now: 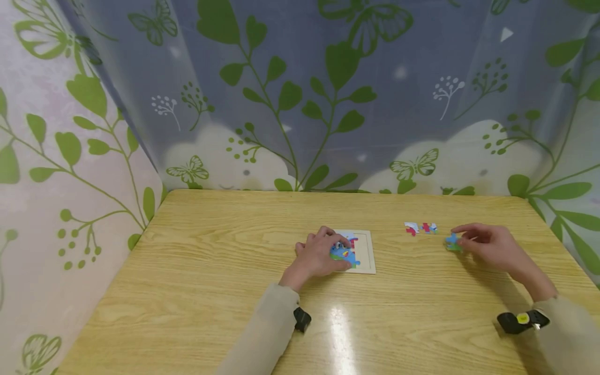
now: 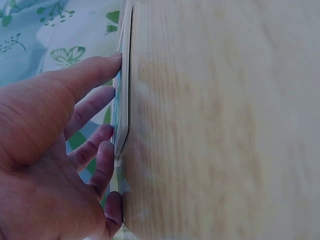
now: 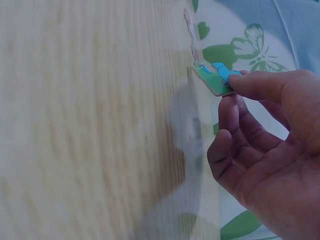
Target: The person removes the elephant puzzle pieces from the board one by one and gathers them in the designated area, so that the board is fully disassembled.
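A small jigsaw puzzle board [image 1: 370, 253] with a pale frame lies on the table, its left part filled with a blue, green and red picture and its right part bare. My left hand [image 1: 321, 253] rests over that left part, hiding some of it. In the left wrist view the thumb [image 2: 97, 67] and fingertips touch the board's face, while the little finger reaches the table. To the right, my right hand [image 1: 494, 249] pinches a blue and green puzzle piece [image 3: 216, 80] between thumb and fingers. The piece is tilted, with one edge close to the tabletop.
Several loose red, white and blue puzzle pieces [image 1: 427, 228] lie between the board and my right hand, farther back. The wooden table [image 1: 211, 260] ends at a curtain [image 1: 300, 104] printed with leaves and butterflies. Both wrists wear black straps [image 1: 522, 321].
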Available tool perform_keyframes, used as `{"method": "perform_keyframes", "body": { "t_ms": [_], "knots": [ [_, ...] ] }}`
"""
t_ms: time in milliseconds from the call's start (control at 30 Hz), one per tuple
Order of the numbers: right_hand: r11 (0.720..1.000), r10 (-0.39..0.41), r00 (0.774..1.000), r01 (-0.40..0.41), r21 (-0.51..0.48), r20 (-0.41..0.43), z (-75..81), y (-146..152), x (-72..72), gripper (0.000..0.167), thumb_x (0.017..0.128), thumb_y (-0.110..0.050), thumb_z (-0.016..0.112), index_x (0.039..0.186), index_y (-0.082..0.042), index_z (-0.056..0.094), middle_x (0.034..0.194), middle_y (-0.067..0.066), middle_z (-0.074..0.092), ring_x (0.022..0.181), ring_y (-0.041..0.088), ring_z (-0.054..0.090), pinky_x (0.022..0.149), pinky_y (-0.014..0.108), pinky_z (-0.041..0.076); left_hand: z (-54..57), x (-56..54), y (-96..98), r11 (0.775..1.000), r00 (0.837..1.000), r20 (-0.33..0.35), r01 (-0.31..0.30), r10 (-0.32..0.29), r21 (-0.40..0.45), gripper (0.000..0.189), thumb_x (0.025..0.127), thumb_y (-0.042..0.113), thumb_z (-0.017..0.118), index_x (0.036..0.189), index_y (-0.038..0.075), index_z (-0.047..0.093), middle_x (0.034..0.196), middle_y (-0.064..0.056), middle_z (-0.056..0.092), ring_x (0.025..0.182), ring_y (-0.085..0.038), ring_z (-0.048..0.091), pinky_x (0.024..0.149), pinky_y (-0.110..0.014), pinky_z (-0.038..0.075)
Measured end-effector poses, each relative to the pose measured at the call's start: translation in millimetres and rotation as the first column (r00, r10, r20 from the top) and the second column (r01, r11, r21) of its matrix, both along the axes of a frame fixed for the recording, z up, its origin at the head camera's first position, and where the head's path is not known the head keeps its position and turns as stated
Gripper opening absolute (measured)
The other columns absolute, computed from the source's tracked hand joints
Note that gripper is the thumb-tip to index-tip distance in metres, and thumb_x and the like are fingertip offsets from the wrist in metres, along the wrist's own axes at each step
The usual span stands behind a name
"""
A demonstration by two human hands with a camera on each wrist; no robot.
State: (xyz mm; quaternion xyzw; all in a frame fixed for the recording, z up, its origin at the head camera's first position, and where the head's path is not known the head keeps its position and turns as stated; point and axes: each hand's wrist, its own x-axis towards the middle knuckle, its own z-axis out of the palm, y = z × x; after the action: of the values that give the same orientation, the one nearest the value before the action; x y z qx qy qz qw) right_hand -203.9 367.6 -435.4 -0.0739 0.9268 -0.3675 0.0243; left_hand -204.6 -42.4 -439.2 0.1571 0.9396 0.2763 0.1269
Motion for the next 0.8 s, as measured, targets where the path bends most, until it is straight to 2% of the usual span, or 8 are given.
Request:
{"method": "perform_keyframes", "body": {
  "t_ms": [467, 800],
  "knots": [
    [1.000, 0.002, 0.999, -0.002, 0.016, -0.035, -7.4, 4, -23.0, 0.033, 0.103, -0.022, 0.063, 0.127, 0.000, 0.066, 0.095, 0.001, 0.073, 0.074, 0.005, 0.061, 0.056, 0.027, 0.047, 1.2, -1.5, 0.3, 1.000, 1.000, 0.011, 0.008, -0.008, -0.006, 0.036, 0.090, 0.045, 0.075, 0.123, 0.036, 0.066, 0.150, 0.000, 0.044, 0.128, -0.033, 0.045, 0.091, -0.052, 0.030],
    [1.000, 0.000, 1.000, 0.000, 0.005, 0.008, -5.0, 5, -34.3, 0.035, 0.104, -0.024, 0.061, 0.128, 0.001, 0.064, 0.091, 0.002, 0.071, 0.071, 0.007, 0.060, 0.056, 0.030, 0.050, 1.0, -3.1, -0.7, 1.000, 1.000, 0.018, 0.009, -0.009, 0.004, 0.037, 0.090, 0.045, 0.076, 0.124, 0.036, 0.066, 0.150, 0.000, 0.043, 0.127, -0.033, 0.045, 0.091, -0.051, 0.029]
  ]
}}
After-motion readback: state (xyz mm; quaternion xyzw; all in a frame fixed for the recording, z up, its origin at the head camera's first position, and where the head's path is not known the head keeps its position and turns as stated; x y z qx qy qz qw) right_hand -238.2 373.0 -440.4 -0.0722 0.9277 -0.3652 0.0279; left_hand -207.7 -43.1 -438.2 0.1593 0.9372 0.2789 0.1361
